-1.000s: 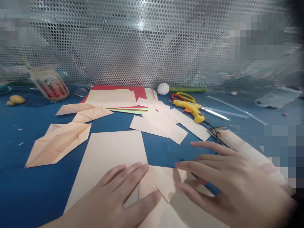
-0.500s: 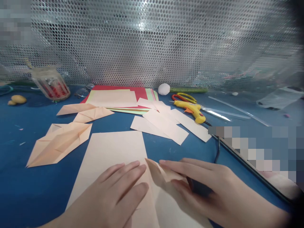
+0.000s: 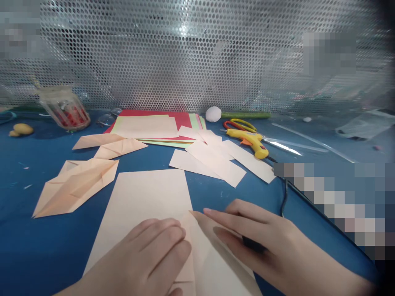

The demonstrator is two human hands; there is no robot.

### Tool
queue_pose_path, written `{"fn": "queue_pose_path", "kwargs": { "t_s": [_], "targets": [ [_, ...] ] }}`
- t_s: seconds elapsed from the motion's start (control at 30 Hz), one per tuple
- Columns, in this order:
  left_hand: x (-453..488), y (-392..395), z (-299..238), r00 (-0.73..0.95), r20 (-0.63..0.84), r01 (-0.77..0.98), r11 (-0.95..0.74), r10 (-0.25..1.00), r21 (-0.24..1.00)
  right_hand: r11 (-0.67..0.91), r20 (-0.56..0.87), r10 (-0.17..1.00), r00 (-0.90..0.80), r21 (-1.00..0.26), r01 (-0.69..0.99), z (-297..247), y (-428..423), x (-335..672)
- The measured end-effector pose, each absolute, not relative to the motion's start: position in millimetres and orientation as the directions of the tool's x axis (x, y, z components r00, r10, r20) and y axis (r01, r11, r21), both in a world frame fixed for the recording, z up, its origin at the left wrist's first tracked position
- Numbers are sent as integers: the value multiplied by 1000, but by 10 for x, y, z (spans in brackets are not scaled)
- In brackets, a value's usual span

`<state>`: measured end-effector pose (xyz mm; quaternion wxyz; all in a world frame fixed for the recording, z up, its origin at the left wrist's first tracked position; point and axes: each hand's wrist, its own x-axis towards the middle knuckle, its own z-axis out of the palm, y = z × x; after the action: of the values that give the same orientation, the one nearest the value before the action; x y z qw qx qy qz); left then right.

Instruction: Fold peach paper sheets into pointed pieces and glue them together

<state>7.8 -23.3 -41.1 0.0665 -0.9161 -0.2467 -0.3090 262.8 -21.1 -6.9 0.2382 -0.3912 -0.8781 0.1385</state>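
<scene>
A cream sheet of paper [image 3: 151,191] lies lengthwise on the table before me, with a crease along it and its right part partly lifted. My left hand [image 3: 154,255] presses down on the sheet, fingers bent and held together beside the crease. My right hand [image 3: 259,238] has the raised right edge between thumb and index finger, close to the small folded point at the crease. Under the palms the paper is hidden. Folded peach paper pieces [image 3: 77,187] lie to the left. Several cut paper strips [image 3: 212,158] overlap beyond the sheet.
Stacked coloured paper [image 3: 145,125] lies at the back. A yellow glue gun [image 3: 251,139], its black cord [image 3: 284,197], scissors [image 3: 239,125], and clear glue sticks [image 3: 311,139] are at right. A glass jar [image 3: 66,111] stands at back left, before a perforated metal panel [image 3: 185,57].
My left fingers have curled and drawn slightly towards me. My right hand has shifted a little left, and the lifted flap looks flatter and less crumpled.
</scene>
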Motion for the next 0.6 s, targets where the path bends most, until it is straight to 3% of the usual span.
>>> {"fn": "queue_pose_path", "kwargs": {
  "t_s": [0.2, 0.4, 0.5, 0.6],
  "targets": [
    [40, -257, -384, 734, 513, 514, -858, 446, 11, 812, 296, 577, -761, -112, 572, 42, -149, 2654],
    [48, -229, -366, 746, 486, 513, -858, 455, 17, 854, 299, 484, -823, 43, 518, -35, -149, 2655],
    [40, -239, -331, 744, 447, 547, -837, 496, 17, 830, 287, 533, -796, 7, 558, -56, -175, 2628],
    [28, -257, -257, 779, 341, 564, -825, 526, -16, 731, 265, 682, -682, -216, 647, -45, -192, 2600]
  ]
}}
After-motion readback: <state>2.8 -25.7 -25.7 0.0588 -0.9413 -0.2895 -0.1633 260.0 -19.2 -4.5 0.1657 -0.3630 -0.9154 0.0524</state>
